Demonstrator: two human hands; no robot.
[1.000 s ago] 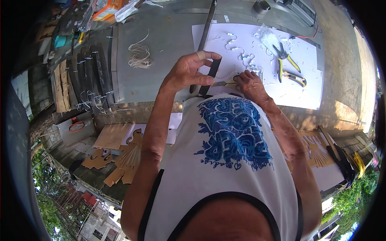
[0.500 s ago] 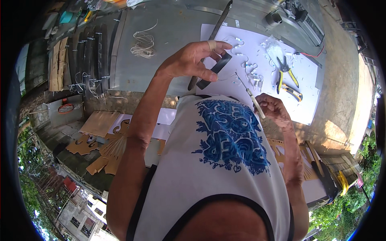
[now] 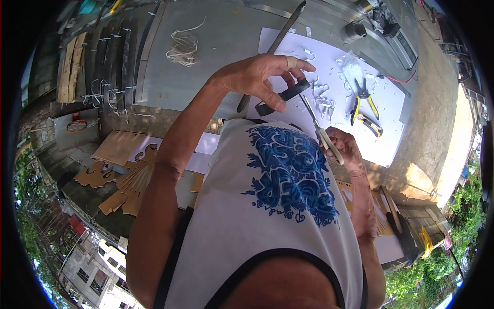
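Note:
Between the thumb and fingers of my left hand (image 3: 262,77) is a black tape-like band (image 3: 294,91), held tilted near the table's front edge. My thumb covers its middle, so its full shape is hidden. My right hand (image 3: 346,147) grips the pale handle of slim scissors (image 3: 329,144), their metal blades pointing up and left. The blade tips come close to the band's right end; contact cannot be made out. Beneath them lies a white sheet (image 3: 393,149), with small white light modules on wire (image 3: 323,100) beyond my right hand.
Yellow-and-black pliers (image 3: 364,100) and a yellow utility knife (image 3: 371,125) rest on the sheet's right. A long dark bar (image 3: 285,31) slants behind my left hand. Coiled white wire (image 3: 182,47) lies at left, near several black strips (image 3: 110,62). A metal cup (image 3: 355,30) stands far right.
My left hand has moved right with the black band, bringing it nearer the scissors. The scissors have turned and shifted slightly down. The whole view has shifted a little.

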